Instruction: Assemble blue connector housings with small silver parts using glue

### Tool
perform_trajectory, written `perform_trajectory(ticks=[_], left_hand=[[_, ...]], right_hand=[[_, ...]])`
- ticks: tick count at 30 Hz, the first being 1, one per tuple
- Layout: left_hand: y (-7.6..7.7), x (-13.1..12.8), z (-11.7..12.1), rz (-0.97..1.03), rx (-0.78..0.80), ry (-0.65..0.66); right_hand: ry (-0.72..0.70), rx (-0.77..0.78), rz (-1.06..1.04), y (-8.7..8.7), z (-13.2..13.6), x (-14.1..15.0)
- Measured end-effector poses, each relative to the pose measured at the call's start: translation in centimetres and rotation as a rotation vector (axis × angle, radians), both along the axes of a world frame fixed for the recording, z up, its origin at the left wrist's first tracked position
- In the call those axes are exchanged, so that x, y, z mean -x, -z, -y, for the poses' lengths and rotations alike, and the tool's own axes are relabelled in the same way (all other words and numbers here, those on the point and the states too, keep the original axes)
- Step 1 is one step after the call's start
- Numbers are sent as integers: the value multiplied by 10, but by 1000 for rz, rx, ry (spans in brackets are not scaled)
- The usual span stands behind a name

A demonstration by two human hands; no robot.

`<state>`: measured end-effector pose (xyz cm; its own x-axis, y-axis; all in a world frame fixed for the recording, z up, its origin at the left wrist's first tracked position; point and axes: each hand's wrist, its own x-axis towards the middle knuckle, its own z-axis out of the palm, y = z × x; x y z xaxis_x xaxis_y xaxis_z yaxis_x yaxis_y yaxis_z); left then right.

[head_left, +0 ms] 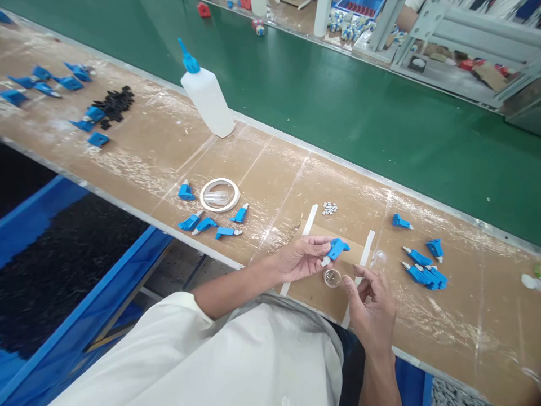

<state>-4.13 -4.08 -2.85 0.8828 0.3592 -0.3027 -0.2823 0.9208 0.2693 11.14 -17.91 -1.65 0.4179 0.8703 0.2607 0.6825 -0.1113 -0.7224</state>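
Note:
Closed around a blue plastic part (337, 248) with a pale tip, my left hand (299, 259) is above a brown cardboard sheet (323, 298) taped to the bench. Just below that part stands a small clear round cup (332, 277). To the right of the cup is my right hand (374, 304), thumb and index finger apart, with nothing visible between them. A little pile of tiny white pieces (329, 208) lies beyond the sheet. More blue parts with pale tips (418, 274) are grouped on the right, and others (205, 224) lie to the left.
A white bottle with a blue nozzle (209, 101) stands near the green belt (321, 96). On the left are a tape roll (220, 195), black pieces (115, 105) and more blue parts (70, 83). Blue bins (114, 287) border the bench. Another person's arm (407, 18) shows across the belt.

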Motion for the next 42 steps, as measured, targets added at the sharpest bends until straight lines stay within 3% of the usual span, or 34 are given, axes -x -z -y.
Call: perform_trajectory(ticks=[6, 10, 14, 20, 32, 42], left_hand=[[0, 8, -5, 49, -1, -72], [-1, 10, -8, 85, 87, -178], [0, 11, -12, 75, 155, -284], [-1, 11, -15, 51, 198, -329], [0, 8, -15, 140, 167, -333], [7, 5, -14, 172, 184, -335]], right_hand=[[131, 83, 46, -16, -7, -64], [-41, 108, 120, -11, -51, -84], [-287, 119, 184, 1, -108, -73], [-356, 242, 225, 7, -163, -60], [-282, 570, 444, -6, -192, -45], [-397, 789, 663, -24, -220, -37]])
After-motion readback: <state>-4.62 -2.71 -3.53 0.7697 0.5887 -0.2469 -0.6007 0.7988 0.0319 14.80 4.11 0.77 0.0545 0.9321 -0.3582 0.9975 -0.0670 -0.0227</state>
